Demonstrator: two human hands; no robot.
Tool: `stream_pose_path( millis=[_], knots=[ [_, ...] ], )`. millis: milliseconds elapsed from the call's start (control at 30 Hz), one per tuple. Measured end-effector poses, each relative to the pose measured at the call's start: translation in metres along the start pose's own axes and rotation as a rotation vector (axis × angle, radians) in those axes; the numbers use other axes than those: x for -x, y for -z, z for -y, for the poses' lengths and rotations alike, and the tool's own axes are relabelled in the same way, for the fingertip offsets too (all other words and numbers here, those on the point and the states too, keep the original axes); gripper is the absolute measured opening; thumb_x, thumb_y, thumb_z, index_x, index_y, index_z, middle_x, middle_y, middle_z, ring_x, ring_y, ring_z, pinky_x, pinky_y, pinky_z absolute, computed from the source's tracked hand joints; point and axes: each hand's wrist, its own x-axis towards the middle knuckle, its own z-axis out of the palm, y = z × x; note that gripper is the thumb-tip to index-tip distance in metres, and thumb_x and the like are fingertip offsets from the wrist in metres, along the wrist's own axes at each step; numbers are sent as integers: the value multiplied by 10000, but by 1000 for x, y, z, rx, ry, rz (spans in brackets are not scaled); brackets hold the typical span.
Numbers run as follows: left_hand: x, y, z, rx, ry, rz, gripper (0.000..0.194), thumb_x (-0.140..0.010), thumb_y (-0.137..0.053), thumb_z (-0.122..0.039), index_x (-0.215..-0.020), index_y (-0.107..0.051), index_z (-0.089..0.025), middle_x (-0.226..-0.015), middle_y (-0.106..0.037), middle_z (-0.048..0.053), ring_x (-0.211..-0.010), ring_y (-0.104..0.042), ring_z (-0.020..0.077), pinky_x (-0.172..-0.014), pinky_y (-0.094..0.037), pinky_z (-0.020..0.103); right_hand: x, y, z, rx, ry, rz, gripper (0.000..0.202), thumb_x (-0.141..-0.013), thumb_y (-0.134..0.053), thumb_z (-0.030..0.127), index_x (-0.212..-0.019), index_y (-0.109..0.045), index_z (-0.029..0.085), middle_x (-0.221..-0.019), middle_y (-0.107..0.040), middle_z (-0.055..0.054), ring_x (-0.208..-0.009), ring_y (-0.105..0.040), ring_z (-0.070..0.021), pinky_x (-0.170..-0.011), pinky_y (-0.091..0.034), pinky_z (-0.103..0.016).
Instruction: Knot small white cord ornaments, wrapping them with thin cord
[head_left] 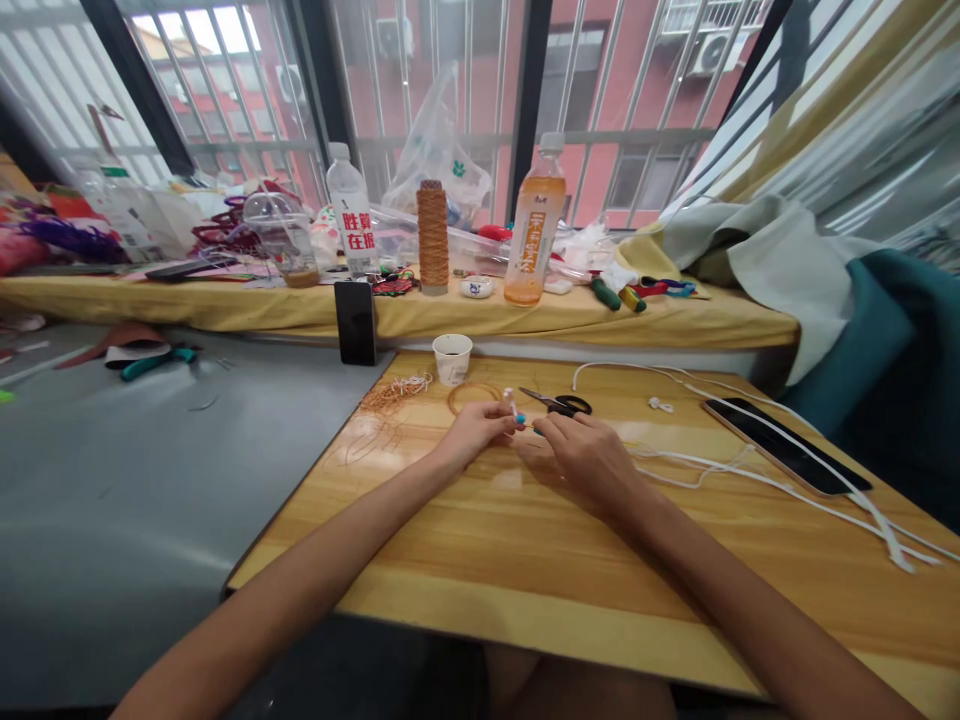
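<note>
My left hand (480, 430) pinches a small white and blue piece (519, 417) above the wooden table (465, 540). Just to its right, the fingers of my right hand (589, 450) are pressed together near a second bit of blue (538, 431); what exactly they grip is too small to tell. A short orange-yellow strand seems to run between the two hands. Behind my right hand lie scissors (559, 402) with black handles. A thin orange ring of cord (474, 398) rests behind my left hand.
A paper cup (452, 362) stands at the table's back edge, beside orange thread scraps (394, 393). White cords (720, 463) cross a phone (784, 445) on the right. The sill (270, 308) holds bottles (535, 230) and a thread spool (433, 240); another phone (355, 322) leans upright there.
</note>
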Motion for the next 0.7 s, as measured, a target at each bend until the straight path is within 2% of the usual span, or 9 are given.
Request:
stream_pose_path(
  millis=[133, 200, 300, 400, 600, 700],
  knots=[
    [-1, 1, 1, 129, 31, -34, 343, -601, -674, -230, -892, -538, -110, -614, -584, 13, -575, -544, 89, -571, -442, 220, -2, 3, 1, -7, 38, 9, 263, -860, -316, 129, -805, -573, 149, -647, -569, -26, -593, -469, -128, -603, -273, -265],
    [0, 1, 0, 117, 13, -40, 392, -639, -649, -231, -984, -494, -130, -576, -572, -1, -556, -546, 94, -555, -450, 225, -2, 3, 1, -20, 30, 19, 256, -858, -322, 128, -827, -575, 155, -677, -575, -30, -634, -476, -136, -638, -281, -269],
    [1, 1, -1, -1, -22, -28, 312, -666, -620, -301, -915, -535, -134, -596, -564, 4, -535, -524, 80, -512, -437, 198, -1, 1, 1, -29, 0, 15, 238, -841, -346, 118, -830, -581, 157, -735, -577, -49, -670, -466, -150, -666, -292, -273],
    [1, 2, -4, -126, -61, -34, 279, -647, -619, -361, -804, -583, -133, -725, -574, 23, -602, -511, 76, -492, -418, 165, 0, 0, 2, -29, -61, 17, 231, -823, -363, 106, -831, -588, 156, -771, -564, -64, -650, -437, -150, -642, -297, -267],
    [-2, 8, -5, -332, -161, -90, 301, -707, -529, -390, -851, -630, -146, -759, -557, 32, -697, -489, 113, -486, -378, 160, -1, 2, 2, -22, -73, 23, 245, -818, -358, 101, -735, -582, 157, -714, -542, -61, -622, -416, -149, -605, -285, -267],
    [-4, 12, -4, -491, -284, -134, 273, -755, -470, -346, -796, -646, -141, -762, -569, 41, -734, -495, 133, -583, -395, 205, -1, 2, 3, -37, -49, 34, 241, -823, -351, 105, -749, -575, 155, -715, -542, -62, -632, -426, -153, -609, -296, -268]
  ],
)
